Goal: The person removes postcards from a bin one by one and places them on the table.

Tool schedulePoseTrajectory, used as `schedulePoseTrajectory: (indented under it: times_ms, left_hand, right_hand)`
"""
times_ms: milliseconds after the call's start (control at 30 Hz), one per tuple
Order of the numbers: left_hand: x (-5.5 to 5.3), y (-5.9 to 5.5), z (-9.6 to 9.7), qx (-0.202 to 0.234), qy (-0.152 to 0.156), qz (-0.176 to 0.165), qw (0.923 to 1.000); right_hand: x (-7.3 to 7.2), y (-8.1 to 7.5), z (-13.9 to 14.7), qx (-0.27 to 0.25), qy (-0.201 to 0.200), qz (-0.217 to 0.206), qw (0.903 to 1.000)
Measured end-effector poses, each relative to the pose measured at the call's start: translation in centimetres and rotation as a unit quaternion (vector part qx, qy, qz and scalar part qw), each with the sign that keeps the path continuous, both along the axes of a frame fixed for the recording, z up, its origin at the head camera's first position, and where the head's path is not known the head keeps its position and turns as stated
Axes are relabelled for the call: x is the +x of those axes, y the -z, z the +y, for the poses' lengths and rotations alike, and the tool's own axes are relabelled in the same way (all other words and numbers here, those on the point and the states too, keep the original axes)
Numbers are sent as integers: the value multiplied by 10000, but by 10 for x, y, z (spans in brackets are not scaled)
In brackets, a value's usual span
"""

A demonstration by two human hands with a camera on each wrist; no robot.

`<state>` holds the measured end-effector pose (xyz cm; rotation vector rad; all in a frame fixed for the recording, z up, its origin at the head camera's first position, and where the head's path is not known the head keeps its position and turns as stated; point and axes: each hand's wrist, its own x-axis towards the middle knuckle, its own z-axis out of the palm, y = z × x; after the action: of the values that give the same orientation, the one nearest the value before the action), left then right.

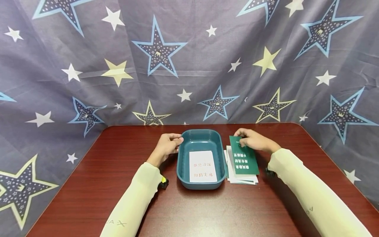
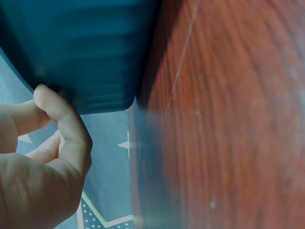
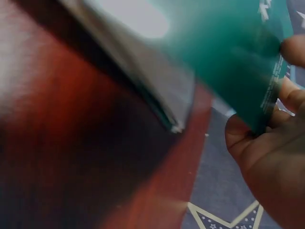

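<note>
My left hand (image 1: 167,146) pinches the left rim of a deep teal tray (image 1: 202,186). In the left wrist view, the fingertips of that hand (image 2: 52,148) lie right at the edge of the tray (image 2: 90,52). Inside the tray lies a white card (image 1: 203,166) with reddish print. To the tray's right, my right hand (image 1: 253,139) grips the far edge of a green card (image 1: 245,159) with white lettering. The right wrist view has the green card (image 3: 228,57) tilted up from the stack, its corner between thumb and fingers.
Beneath the green card, a small stack of white and green cards (image 1: 241,181) sits close beside the tray. Dark objects are near both wrists, a black one with yellow (image 1: 163,182) by the left. A star-patterned cloth (image 1: 189,75) hangs behind the reddish-brown table (image 1: 124,158).
</note>
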<state>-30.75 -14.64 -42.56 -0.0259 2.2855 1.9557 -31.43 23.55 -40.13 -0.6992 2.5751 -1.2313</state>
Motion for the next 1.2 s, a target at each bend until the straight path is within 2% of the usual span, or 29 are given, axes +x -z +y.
schedulePoseTrajectory:
  times_ms: [167, 400, 633, 767, 867, 967, 1200]
  left_hand:
    - [1, -1, 1, 17, 6, -28, 10000]
    - [1, 0, 0, 0, 23, -29, 10000]
    - [0, 0, 0, 15, -20, -65, 10000]
    - [0, 0, 0, 8, -36, -52, 10000]
    - [1, -2, 1, -13, -51, -31, 10000]
    - [1, -3, 1, -21, -67, -26, 10000]
    - [0, -1, 1, 22, -40, -43, 10000]
  right_hand:
    - [3, 12, -6, 570, -310, 154, 9978]
    - [6, 24, -11, 1195, -275, 510, 9911]
    - [11, 27, -15, 1983, -128, 1059, 9743]
    - [15, 21, -20, 2288, -112, 1299, 9647]
    - [16, 14, -28, 2521, -176, 1625, 9538]
    - [15, 8, -36, 2483, -227, 2025, 9470]
    - [10, -8, -61, 1817, -121, 2803, 9425]
